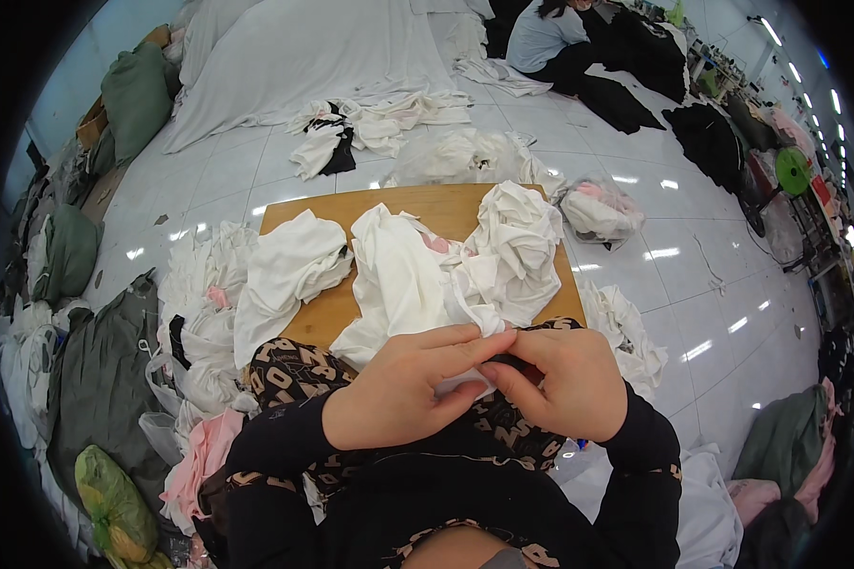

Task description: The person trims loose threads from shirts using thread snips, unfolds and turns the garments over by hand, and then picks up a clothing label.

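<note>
Both hands (489,379) seemingly pinch white cloth (417,284) over wooden board (427,213); tiled floor (693,284).

Green sacks (135,95) at left; large white sheet (304,52) on tiled floor (693,284); black garments (707,137) at right; clear bag (600,213) of cloth beside wooden worktop (427,204).

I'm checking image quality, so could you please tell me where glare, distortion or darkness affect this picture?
Head view: ceiling lights glare off the glossy white floor tiles; fisheye bends the wooden board edges; corners are black; both hands on the white cloth are sharp and evenly lit.
</note>
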Demonstrator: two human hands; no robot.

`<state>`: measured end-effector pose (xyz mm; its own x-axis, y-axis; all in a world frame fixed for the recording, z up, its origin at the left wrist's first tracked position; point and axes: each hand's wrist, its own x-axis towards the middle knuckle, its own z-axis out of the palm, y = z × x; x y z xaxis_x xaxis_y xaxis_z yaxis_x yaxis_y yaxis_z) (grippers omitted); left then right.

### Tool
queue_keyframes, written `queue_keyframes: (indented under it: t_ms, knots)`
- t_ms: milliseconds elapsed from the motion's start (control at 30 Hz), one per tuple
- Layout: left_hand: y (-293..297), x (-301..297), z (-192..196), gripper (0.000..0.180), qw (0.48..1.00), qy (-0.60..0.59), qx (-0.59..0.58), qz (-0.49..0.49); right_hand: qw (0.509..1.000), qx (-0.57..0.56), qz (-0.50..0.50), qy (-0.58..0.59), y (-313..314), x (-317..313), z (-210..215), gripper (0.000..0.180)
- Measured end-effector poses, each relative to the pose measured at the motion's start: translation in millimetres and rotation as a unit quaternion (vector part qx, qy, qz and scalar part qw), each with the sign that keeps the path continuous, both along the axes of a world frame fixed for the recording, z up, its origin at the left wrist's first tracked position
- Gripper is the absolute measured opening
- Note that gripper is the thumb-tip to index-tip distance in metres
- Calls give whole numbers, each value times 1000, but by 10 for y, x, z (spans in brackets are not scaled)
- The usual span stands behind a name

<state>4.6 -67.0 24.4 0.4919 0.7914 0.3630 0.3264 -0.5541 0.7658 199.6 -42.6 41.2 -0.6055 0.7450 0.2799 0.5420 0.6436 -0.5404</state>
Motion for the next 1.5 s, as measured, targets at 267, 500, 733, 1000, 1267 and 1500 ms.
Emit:
queue_keyframes:
  t_ms: [267,500,733,1000,1267,1500]
  knots:
    - [11,37,13,61,1000,0,5,-11,999,-36,23,-10,25,23,-42,25]
    - [381,-199,340,64,993,-11,-120,8,933,-196,-39,299,276,82,-156,41]
    - [1298,-871,1190,32,994,60,-2,88,889,-229,-67,392,940,-153,-66,20]
    - [969,-532,209,42,981,61,128,134,889,-233,-105,381,733,-128,-230,27]
    - [803,22,-127,13,852,-487,-163,100,916,-241,-63,316,483,-280,-379,21]
    - [584,28,-97,30,874,-444,-193,39,858,-279,-85,424,338,-309,-452,19]
